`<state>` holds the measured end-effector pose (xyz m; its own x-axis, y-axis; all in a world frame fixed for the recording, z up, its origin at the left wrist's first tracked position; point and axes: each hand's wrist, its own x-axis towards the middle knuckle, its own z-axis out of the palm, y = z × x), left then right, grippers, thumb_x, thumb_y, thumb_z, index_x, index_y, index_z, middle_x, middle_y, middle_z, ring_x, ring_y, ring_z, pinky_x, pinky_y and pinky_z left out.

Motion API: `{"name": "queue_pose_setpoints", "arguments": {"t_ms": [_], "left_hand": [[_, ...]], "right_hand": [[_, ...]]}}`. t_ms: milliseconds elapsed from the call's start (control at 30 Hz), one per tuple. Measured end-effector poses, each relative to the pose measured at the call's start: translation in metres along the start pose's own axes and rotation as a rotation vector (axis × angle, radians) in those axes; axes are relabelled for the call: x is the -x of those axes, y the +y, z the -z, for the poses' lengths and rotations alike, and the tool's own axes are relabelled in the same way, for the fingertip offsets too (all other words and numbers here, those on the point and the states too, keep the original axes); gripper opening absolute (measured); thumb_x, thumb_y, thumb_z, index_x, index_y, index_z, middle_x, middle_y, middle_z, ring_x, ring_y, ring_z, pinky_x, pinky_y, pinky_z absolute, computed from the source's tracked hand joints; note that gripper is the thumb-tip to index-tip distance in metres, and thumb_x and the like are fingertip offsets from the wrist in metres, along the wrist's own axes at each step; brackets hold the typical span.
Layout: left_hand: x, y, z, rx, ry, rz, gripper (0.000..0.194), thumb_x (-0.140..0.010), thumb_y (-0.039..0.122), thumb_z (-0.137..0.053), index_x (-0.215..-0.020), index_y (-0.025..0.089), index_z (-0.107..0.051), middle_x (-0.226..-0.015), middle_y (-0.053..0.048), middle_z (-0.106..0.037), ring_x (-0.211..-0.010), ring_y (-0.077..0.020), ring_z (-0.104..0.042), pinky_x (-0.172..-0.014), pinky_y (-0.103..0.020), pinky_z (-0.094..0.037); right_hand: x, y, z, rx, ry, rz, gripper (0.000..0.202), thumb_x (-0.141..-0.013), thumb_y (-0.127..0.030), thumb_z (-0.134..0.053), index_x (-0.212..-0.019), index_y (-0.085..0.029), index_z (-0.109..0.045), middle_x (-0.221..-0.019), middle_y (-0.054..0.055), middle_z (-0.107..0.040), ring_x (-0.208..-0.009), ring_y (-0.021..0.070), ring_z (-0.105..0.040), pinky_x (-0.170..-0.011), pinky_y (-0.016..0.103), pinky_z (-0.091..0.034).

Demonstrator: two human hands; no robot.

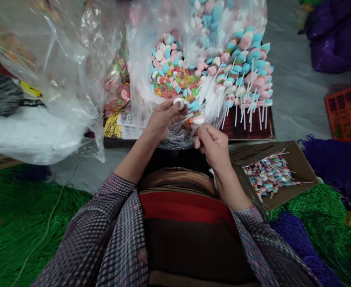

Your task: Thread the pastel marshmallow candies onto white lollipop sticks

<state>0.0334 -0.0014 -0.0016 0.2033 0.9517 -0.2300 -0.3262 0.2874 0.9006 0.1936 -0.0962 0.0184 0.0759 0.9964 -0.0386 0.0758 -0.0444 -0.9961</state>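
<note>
At the table (269, 126), I see the left hand (162, 116) pinching a white sweet (179, 102) and the right hand (214, 144) gripping a candy stick (198, 119) low, seemingly for steadiness, loose sweets (178, 81) handily near.

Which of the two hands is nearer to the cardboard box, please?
Right. The right hand is up and to the left of the cardboard box in the picture; the left hand is farther left, holding a white candy.
</note>
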Motion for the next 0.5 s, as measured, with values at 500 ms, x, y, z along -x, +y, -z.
{"name": "queue_pose_setpoints", "arguments": {"t_ms": [500], "left_hand": [[-0.004, -0.016, 0.001, -0.403, 0.073, -0.343, 0.037, -0.101, 0.050, -0.060, -0.121, 0.023, -0.076, -0.101, -0.004, -0.080, -0.087, -0.0138, -0.076, -0.082, -0.028, -0.060]], "right_hand": [[0.014, 0.010, 0.003, 0.173, 0.037, -0.037, 0.047, -0.095, -0.061, -0.058, -0.093, -0.018, -0.078, -0.048, -0.008, -0.041, -0.047, 0.0094, -0.039, -0.051, 0.025, -0.032]]}}
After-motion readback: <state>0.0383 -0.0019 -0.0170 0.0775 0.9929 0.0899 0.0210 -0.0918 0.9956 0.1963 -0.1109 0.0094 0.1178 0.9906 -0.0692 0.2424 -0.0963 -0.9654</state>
